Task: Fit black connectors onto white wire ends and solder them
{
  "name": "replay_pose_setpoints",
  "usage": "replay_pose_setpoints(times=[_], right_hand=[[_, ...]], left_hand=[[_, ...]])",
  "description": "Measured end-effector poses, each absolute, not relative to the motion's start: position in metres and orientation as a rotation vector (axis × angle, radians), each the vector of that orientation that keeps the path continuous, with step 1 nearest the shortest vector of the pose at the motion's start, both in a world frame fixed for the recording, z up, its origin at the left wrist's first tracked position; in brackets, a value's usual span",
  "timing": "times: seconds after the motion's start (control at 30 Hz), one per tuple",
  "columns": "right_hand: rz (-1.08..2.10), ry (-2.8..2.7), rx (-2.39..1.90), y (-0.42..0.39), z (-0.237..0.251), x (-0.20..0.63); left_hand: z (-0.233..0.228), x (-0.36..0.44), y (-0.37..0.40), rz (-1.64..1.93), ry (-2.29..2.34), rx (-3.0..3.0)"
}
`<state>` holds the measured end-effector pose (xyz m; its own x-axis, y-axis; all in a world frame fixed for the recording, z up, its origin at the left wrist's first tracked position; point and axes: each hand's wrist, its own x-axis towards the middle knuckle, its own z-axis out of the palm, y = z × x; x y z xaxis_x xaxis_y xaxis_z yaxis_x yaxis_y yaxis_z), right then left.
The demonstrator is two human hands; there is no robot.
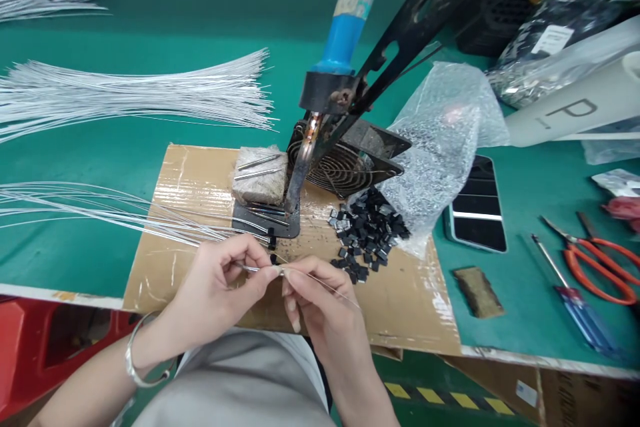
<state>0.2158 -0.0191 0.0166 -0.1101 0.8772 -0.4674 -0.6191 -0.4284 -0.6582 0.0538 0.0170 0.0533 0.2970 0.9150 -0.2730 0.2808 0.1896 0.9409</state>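
My left hand (227,283) is closed in a pinch around a thin silvery rod-like piece (250,269), whose exact kind I cannot make out. Its fingertips meet those of my right hand (325,297), which is closed on a fine wire (340,293) that trails off to the right. The joint between the two pieces is hidden by the fingers. Just beyond the left fingers lie loose white wires (170,223), some with small black connectors (271,239) at their ends. A heap of small black connector pieces (373,230) lies to the right on the cardboard (415,313).
A blue-handled soldering iron (345,33) hangs on a black bracket over a fan (340,163) and a pale block (260,177). White wire bundles (135,93) lie left. A plastic bag (440,140), phone (477,207), screwdriver (580,307) and orange-handled pliers (600,260) lie right.
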Motion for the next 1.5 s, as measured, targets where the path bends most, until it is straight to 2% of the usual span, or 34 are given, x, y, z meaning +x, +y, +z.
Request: replay_pose_setpoints(times=[0.97, 1.5], right_hand=[[1.644, -0.292, -1.058, -0.024, 0.019, 0.204], [1.518, -0.537, -1.095, -0.029, 0.011, 0.208]], left_hand=[[0.038, 0.062, -0.002, 0.829, 1.356, 1.374], [0.046, 0.065, 0.006, 0.871, 1.362, 1.25]])
